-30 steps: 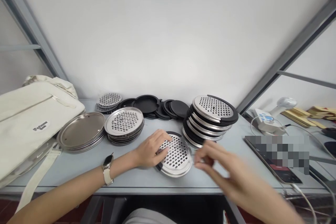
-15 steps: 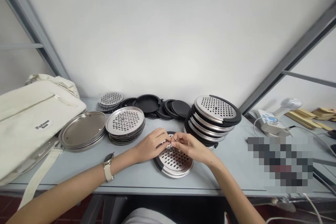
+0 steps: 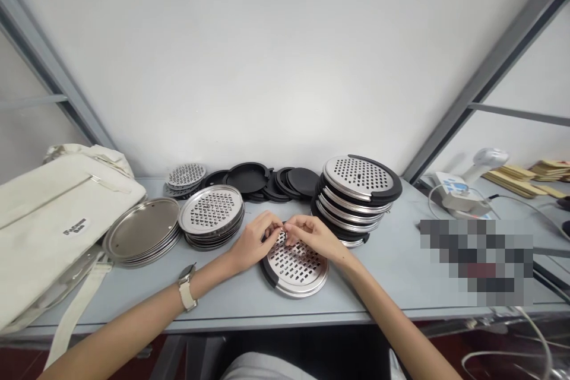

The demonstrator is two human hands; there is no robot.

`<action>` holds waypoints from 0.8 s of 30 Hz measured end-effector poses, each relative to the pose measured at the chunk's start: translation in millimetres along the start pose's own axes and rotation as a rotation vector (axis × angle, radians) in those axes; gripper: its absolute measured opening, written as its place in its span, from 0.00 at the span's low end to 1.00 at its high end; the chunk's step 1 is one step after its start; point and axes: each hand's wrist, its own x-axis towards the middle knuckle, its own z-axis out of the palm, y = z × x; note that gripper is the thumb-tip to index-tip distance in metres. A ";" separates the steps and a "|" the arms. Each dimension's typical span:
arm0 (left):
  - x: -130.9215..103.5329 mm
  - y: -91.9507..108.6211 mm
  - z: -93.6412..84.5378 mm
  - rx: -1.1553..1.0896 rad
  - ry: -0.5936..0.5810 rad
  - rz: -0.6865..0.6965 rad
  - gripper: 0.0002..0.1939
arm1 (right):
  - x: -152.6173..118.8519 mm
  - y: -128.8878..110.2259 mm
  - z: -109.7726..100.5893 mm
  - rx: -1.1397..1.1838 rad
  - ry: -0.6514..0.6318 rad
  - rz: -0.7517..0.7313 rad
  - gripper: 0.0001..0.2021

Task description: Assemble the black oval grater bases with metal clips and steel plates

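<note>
A round metal disc with rows of slots (image 3: 298, 267) and a black rim part on its left side lies near the table's front edge. Over its upper part, my left hand (image 3: 258, 240) and my right hand (image 3: 314, 237) meet, thumbs and index fingers pinched close together. Whatever sits between the fingertips is too small to name. To the right of my right hand stands a tall stack of similar discs with black rims (image 3: 386, 184). Left of my left hand is a stack of slotted metal discs (image 3: 212, 209) without black rims.
Plain metal plates (image 3: 143, 227) are stacked beside a cream bag (image 3: 48, 219) at the left. Black round parts (image 3: 248, 179) and small perforated discs (image 3: 186, 176) lie along the wall. A white device (image 3: 458, 197), cables and wooden pieces (image 3: 512, 183) are at the right.
The camera view has shifted slightly. Both hands have moved a little up and left over the slotted disc, their fingertips still together.
</note>
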 end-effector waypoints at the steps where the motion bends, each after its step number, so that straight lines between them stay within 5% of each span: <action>1: -0.2 -0.9 0.4 0.004 0.007 0.000 0.04 | 0.1 1.0 0.8 0.014 -0.002 0.000 0.16; 16: -0.8 2.9 -1.9 -0.018 0.019 0.019 0.06 | -0.8 5.3 2.2 0.020 -0.001 -0.047 0.15; 24: 0.6 4.4 -2.2 -0.070 -0.112 -0.014 0.08 | -1.0 6.1 1.5 0.068 0.014 -0.061 0.13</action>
